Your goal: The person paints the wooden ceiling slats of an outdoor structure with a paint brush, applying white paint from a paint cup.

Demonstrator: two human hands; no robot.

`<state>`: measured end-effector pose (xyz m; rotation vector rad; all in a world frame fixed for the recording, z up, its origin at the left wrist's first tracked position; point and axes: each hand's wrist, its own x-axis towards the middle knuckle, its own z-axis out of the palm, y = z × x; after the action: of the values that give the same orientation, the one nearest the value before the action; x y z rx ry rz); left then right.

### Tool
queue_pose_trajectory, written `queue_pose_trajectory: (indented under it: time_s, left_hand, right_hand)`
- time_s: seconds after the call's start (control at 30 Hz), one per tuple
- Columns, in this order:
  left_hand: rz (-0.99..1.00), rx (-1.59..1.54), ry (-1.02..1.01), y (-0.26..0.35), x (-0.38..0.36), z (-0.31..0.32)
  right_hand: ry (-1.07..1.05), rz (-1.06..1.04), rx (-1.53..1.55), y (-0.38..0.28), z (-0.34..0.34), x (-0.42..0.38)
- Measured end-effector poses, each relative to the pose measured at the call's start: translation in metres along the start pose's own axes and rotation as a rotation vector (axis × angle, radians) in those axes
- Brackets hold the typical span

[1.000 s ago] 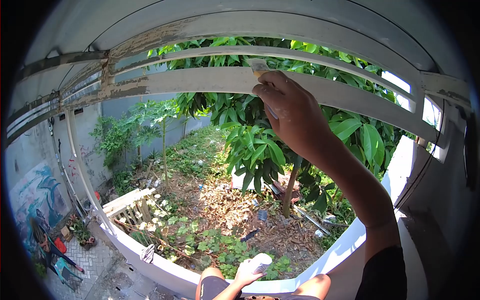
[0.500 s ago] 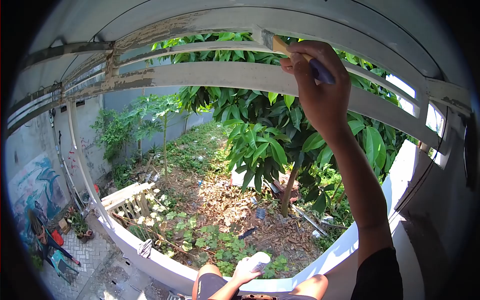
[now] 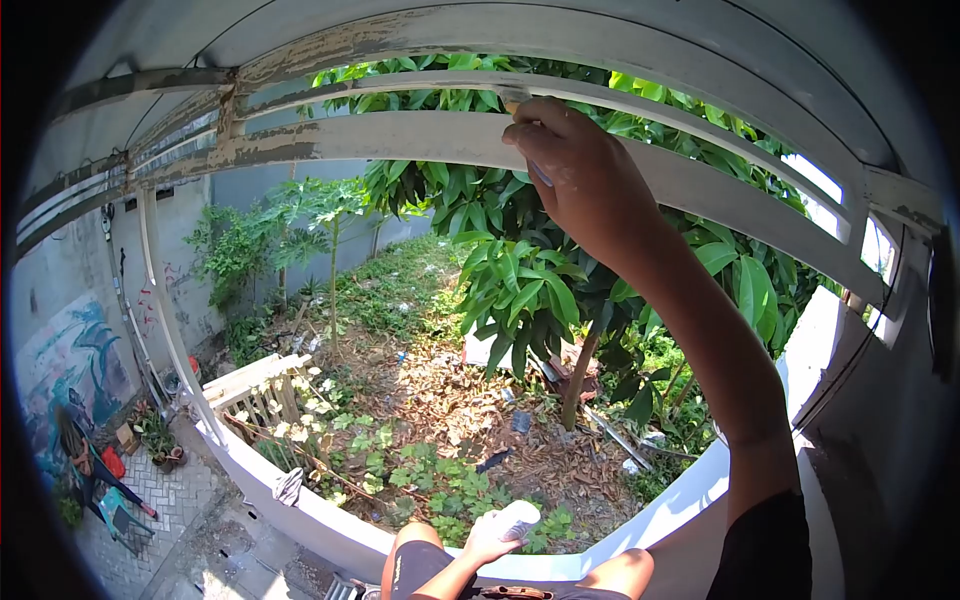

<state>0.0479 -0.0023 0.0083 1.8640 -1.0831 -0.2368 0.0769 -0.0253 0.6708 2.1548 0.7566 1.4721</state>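
Observation:
My right hand [image 3: 575,165] is raised and wrapped round a paintbrush, its bristles [image 3: 513,97] against the thin middle rail [image 3: 420,84] of a metal frame. Part of the blue handle [image 3: 541,174] shows below the fingers. Low in the view, my left hand [image 3: 485,538] holds a whitish container [image 3: 518,520] over my lap. The wide lower beam [image 3: 410,137] is pale, with brown bare patches at its left end.
A curved white wall [image 3: 330,525] runs below, with a cloth [image 3: 288,487] on it. Beyond are a leafy tree [image 3: 520,285] and a wooden pallet [image 3: 255,380]. At lower left, a person [image 3: 90,460] is near a green chair [image 3: 125,520].
My right hand has moved left and slightly down with the brush, from the upper beam's underside to the thin rail. My left hand has hardly moved.

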Motion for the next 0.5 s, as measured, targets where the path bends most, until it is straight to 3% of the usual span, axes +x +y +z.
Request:
queue_pose_trajectory:
  time_s: [0.07,0.27,0.33,0.5]
  left_hand:
    - [-0.031,-0.057,-0.082,-0.002,0.002,0.000]
    - [-0.004,0.061,0.029,0.019,-0.003,-0.008]
    - [-0.057,-0.027,-0.086,0.014,-0.003,-0.007]
    - [-0.002,-0.038,-0.080,0.008,0.000,-0.006]
  right_hand:
    - [0.047,-0.065,-0.083,-0.011,-0.002,-0.008]
    - [-0.071,0.039,-0.083,-0.002,0.003,0.005]
    - [0.038,-0.044,-0.087,-0.007,0.009,0.004]
    - [0.034,-0.020,0.001,-0.005,0.007,-0.005]
